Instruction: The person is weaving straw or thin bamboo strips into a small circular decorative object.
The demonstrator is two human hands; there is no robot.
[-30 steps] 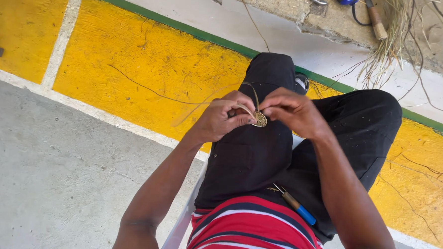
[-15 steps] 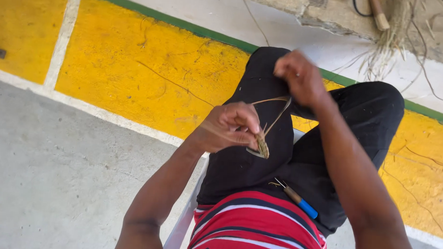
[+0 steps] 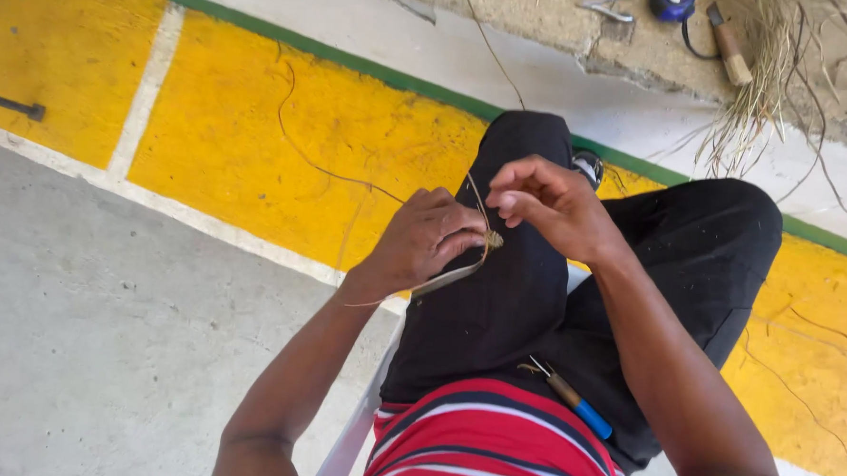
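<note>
I sit with black trousers (image 3: 516,299) over my knees and look down at both hands. My left hand (image 3: 423,243) pinches a small knot of dry straw fibre (image 3: 489,239), with a flat strip (image 3: 445,279) hanging below it. My right hand (image 3: 549,205) is just right of the knot, fingers pinched on a thin strand (image 3: 476,197) that runs up from it. A long thin fibre (image 3: 303,152) trails away over the yellow floor to the left.
A blue-handled tool (image 3: 573,402) lies on my lap. A bundle of dry straw (image 3: 748,100), a wooden-handled tool (image 3: 727,37), metal pliers (image 3: 605,6) and a blue tape measure (image 3: 672,3) lie on the concrete beyond the green line. A white seat edge (image 3: 353,440) shows below.
My right hand, raised away half a second ago with the strand drawn out, has come back down beside the knot. My left hand has kept its pinch on the fibre.
</note>
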